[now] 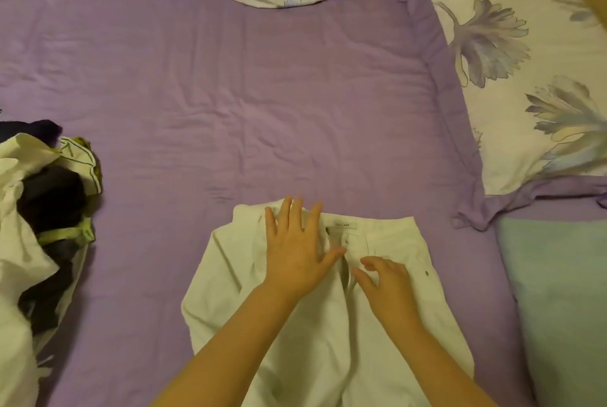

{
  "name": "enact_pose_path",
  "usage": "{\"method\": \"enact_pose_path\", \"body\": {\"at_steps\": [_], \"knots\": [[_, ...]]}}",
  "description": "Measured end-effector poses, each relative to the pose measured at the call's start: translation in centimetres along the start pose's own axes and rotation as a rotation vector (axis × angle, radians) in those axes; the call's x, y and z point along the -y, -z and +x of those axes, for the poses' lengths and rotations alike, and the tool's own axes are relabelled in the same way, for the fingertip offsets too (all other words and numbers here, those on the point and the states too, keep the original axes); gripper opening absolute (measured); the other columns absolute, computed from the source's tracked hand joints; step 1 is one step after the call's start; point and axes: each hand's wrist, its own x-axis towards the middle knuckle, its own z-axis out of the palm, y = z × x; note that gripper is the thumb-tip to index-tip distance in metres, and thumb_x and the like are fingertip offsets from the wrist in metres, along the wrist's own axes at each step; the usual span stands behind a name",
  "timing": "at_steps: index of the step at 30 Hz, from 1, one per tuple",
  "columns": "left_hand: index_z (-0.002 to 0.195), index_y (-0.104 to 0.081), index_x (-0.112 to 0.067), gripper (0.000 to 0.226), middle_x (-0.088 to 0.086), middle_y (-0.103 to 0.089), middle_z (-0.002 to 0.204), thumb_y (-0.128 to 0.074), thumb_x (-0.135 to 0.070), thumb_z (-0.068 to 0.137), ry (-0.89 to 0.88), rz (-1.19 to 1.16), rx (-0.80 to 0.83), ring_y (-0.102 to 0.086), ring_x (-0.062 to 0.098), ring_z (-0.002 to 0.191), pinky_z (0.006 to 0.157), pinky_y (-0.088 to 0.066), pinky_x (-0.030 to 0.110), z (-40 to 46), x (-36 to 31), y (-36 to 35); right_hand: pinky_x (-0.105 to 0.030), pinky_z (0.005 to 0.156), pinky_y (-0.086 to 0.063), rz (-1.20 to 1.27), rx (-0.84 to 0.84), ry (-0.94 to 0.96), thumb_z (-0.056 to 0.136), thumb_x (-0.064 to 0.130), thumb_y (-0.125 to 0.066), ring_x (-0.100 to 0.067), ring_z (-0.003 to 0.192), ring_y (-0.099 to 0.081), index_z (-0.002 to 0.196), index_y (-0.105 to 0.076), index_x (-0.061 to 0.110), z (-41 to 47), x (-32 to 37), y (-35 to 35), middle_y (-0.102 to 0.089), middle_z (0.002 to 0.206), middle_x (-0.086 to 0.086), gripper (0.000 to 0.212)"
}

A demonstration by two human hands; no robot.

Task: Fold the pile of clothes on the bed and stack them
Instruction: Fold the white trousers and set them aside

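So I've got the white trousers [328, 301] spread flat at the near edge of the bed, waistband away from me; stiff cotton-looking stuff, label too blurry to read. My left hand [295, 249] lies flat on the left side of the waist, fingers straight and spread. My right hand [387, 288] sits just beside the fly, fingers loosely bent, gripping nothing. The legs run off the bottom of the shot. The rest of the pile [42, 226] is a crumpled heap on my left, white, black and green, partly cut off. The purple sheet [246, 94] is wrinkly, with loads of room past the trousers. A floral pillow [525, 71] sits on the right.
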Motion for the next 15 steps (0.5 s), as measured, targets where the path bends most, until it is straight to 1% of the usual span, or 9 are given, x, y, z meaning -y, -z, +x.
{"method": "enact_pose_path", "body": {"at_steps": [1, 3, 4, 6, 7, 9, 11, 13, 15], "knots": [[0.150, -0.026, -0.023, 0.084, 0.014, -0.019, 0.158, -0.046, -0.069, 0.083, -0.008, 0.060, -0.031, -0.009, 0.034, 0.147, 0.117, -0.003, 0.055, -0.5, -0.5, -0.1, -0.025, 0.089, -0.039, 0.030, -0.027, -0.033, 0.089, 0.032, -0.063, -0.020, 0.110, -0.051, 0.114, -0.065, 0.014, 0.0, 0.1, -0.2, -0.063, 0.107, 0.001, 0.030], [0.147, -0.035, -0.018, 0.088, 0.023, -0.024, 0.154, -0.060, -0.063, 0.075, -0.009, 0.053, -0.126, -0.020, 0.042, 0.143, 0.110, -0.019, 0.063, -2.2, -1.7, -0.9, -0.022, 0.081, -0.034, 0.066, -0.064, -0.078, 0.087, 0.032, -0.066, -0.020, 0.105, -0.051, 0.107, -0.068, 0.018, 0.1, 0.3, -0.5, -0.062, 0.098, 0.004, 0.025], [0.147, -0.035, -0.018, 0.090, 0.024, -0.026, 0.153, -0.064, -0.061, 0.073, 0.010, 0.023, -0.148, -0.023, 0.043, 0.141, 0.106, -0.024, 0.064, -3.3, -2.3, -1.5, -0.021, 0.081, -0.032, 0.070, -0.066, -0.089, 0.085, 0.032, -0.068, -0.020, 0.104, -0.050, 0.104, -0.069, 0.020, 0.3, 0.3, -0.6, -0.062, 0.097, 0.004, 0.023], [0.147, -0.035, -0.019, 0.096, 0.026, -0.026, 0.152, -0.074, -0.055, 0.067, 0.066, -0.021, -0.118, -0.025, 0.043, 0.140, 0.102, -0.031, 0.064, -5.2, -2.6, -2.8, -0.020, 0.083, -0.031, 0.079, -0.030, -0.112, 0.083, 0.034, -0.071, -0.020, 0.107, -0.048, 0.102, -0.069, 0.022, 0.6, 0.1, -0.9, -0.061, 0.101, 0.004, 0.023], [0.145, -0.038, -0.019, 0.097, 0.027, -0.027, 0.151, -0.081, -0.047, 0.062, 0.077, -0.032, -0.097, -0.026, 0.044, 0.139, 0.099, -0.035, 0.064, -5.8, -2.4, -3.5, -0.021, 0.086, -0.033, 0.086, 0.005, -0.134, 0.081, 0.035, -0.072, -0.020, 0.108, -0.047, 0.102, -0.069, 0.022, 0.8, 0.0, -1.1, -0.059, 0.103, 0.003, 0.025], [0.141, -0.047, -0.020, 0.095, 0.029, -0.028, 0.149, -0.090, -0.025, 0.056, 0.050, -0.039, -0.085, -0.027, 0.046, 0.137, 0.094, -0.042, 0.065, -6.2, -1.2, -4.6, -0.027, 0.095, -0.037, 0.084, 0.066, -0.174, 0.080, 0.033, -0.073, -0.021, 0.111, -0.049, 0.102, -0.070, 0.019, 0.9, -0.6, -1.4, -0.056, 0.107, 0.001, 0.026], [0.139, -0.050, -0.022, 0.090, 0.030, -0.026, 0.148, -0.090, -0.015, 0.058, 0.006, -0.042, -0.104, -0.023, 0.048, 0.136, 0.094, -0.043, 0.065, -5.8, 0.4, -5.2, -0.036, 0.100, -0.039, 0.090, 0.084, -0.185, 0.081, 0.025, -0.074, -0.024, 0.110, -0.053, 0.096, -0.071, 0.012, 1.0, -1.1, -1.4, -0.056, 0.105, -0.001, 0.020], [0.144, -0.039, -0.028, 0.089, 0.026, -0.009, 0.153, -0.085, -0.019, 0.068, 0.041, -0.078, -0.055, -0.010, 0.046, 0.140, 0.102, -0.037, 0.064, -5.3, 2.0, -5.8, -0.040, 0.099, -0.041, 0.131, 0.067, -0.166, 0.081, 0.017, -0.074, -0.026, 0.104, -0.057, 0.090, -0.072, 0.007, 0.9, -1.3, -1.1, -0.056, 0.097, -0.001, 0.013], [0.148, -0.009, -0.040, 0.093, 0.014, 0.022, 0.153, -0.073, -0.035, 0.081, 0.116, -0.117, 0.101, 0.011, 0.041, 0.144, 0.112, -0.022, 0.060, -4.7, 3.3, -6.4, -0.038, 0.098, -0.039, 0.125, 0.017, -0.121, 0.082, 0.014, -0.073, -0.024, 0.098, -0.057, 0.084, -0.072, 0.007, 0.7, -1.4, -1.0, -0.059, 0.092, 0.000, 0.008]]}}
